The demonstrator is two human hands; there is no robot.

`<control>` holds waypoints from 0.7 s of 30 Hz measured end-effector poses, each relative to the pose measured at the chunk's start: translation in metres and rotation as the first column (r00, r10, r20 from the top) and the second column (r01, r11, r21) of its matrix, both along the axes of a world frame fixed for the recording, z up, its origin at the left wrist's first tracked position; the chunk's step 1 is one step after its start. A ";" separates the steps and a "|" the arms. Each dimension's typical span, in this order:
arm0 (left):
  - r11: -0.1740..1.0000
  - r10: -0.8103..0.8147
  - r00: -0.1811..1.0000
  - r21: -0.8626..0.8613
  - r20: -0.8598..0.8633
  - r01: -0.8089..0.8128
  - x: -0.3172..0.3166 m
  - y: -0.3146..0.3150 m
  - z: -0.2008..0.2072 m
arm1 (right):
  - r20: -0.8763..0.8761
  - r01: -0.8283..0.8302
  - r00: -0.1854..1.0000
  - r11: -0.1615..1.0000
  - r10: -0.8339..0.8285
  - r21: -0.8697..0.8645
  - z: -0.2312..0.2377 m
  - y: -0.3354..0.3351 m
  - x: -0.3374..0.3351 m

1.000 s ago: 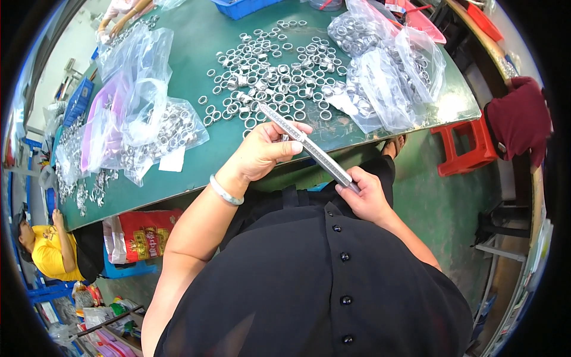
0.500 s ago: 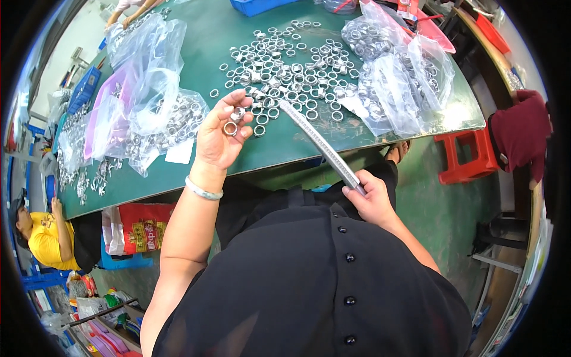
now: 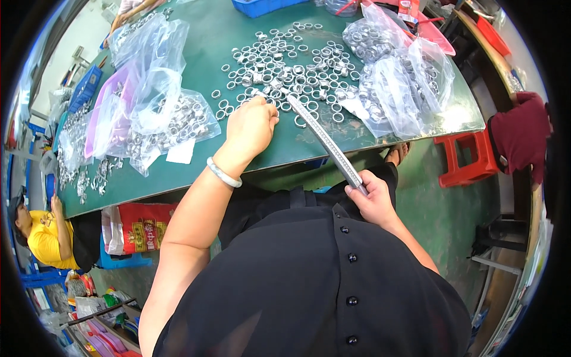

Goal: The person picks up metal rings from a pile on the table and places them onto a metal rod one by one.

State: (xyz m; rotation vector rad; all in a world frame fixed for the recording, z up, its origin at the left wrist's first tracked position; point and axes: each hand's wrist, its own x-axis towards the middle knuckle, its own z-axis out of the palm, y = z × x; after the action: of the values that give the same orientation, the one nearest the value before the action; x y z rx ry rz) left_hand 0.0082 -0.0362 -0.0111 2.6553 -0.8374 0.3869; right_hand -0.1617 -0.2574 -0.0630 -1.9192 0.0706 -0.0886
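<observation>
My left hand (image 3: 253, 126) pinches among loose rings (image 3: 285, 65); right hand (image 3: 373, 199) grips the rod (image 3: 326, 143); next, threading needs alignment.

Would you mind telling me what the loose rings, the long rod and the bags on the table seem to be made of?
The rings look like bright metal: silvery, with sharp glints. The rod, held in the right hand, looks like grey metal with a duller, ridged surface, perhaps stacked rings. The bags look like thin clear plastic film: creased, glossy, contents showing through. The left hand rests among the rings.
</observation>
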 end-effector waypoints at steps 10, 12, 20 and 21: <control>0.381 -0.654 0.533 -0.842 -0.538 -0.382 0.007 0.008 0.007 | 0.018 -0.064 0.998 0.995 0.066 -0.079 0.005 0.002 0.002; 0.364 -0.682 0.527 -0.860 -0.507 -0.356 -0.001 0.006 0.006 | 0.021 -0.075 0.997 0.993 0.077 -0.096 0.006 0.002 0.003; 0.335 -0.739 0.433 -0.839 -0.516 -0.428 -0.044 -0.018 -0.007 | 0.077 -0.094 0.992 0.991 0.101 -0.095 0.010 0.008 0.009; 0.343 -0.742 0.424 -0.837 -0.519 -0.426 -0.045 -0.017 -0.007 | 0.078 -0.093 0.992 0.991 0.100 -0.094 0.012 0.009 0.008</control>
State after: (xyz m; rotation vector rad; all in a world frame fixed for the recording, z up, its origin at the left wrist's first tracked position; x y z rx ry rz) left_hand -0.0364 -0.0529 -0.0182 1.1398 -0.3016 -0.5515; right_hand -0.1535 -0.2485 -0.0514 -2.0036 -0.0832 -0.1073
